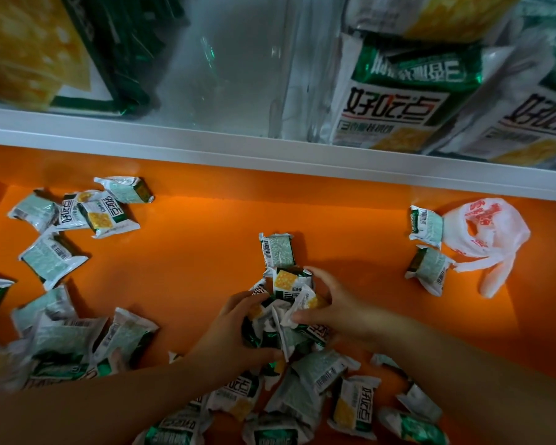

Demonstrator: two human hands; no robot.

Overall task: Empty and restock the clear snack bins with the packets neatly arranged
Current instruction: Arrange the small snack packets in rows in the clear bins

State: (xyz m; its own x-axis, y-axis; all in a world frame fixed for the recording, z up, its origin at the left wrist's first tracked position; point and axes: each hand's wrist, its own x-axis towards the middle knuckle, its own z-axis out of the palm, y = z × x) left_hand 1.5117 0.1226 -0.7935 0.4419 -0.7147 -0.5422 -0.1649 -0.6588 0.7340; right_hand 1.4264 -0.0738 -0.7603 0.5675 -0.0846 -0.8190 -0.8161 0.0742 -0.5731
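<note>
Across the lower view, an orange desk [190,252], bounded on the far side by a white shelf edge [270,155]. Above that edge, three clear snack bins side by side: left bin [45,59] packed with green-and-yellow packs, middle bin [231,75] showing only its clear walls, right bin [430,91] holding large white-and-green packs tumbled at angles. On the desk at left, a loose heap of small packets [61,335], mostly back side up with barcodes showing. Nearer the camera, a second heap [302,396] lying under and between the forearms. At far right, a crumpled white plastic bag [488,242] with red print, two packets [426,226] just beside its left edge. Near the middle of the desk, left hand [235,332] and right hand [337,306] facing each other, clasping a bunch of packets [286,309] from either side. Left fingers curled round its left flank; right thumb and fingers pinching the crinkled wrapper ends on its right. Just beyond the bunch, a single packet [278,250] lying flat, barcode up.
</note>
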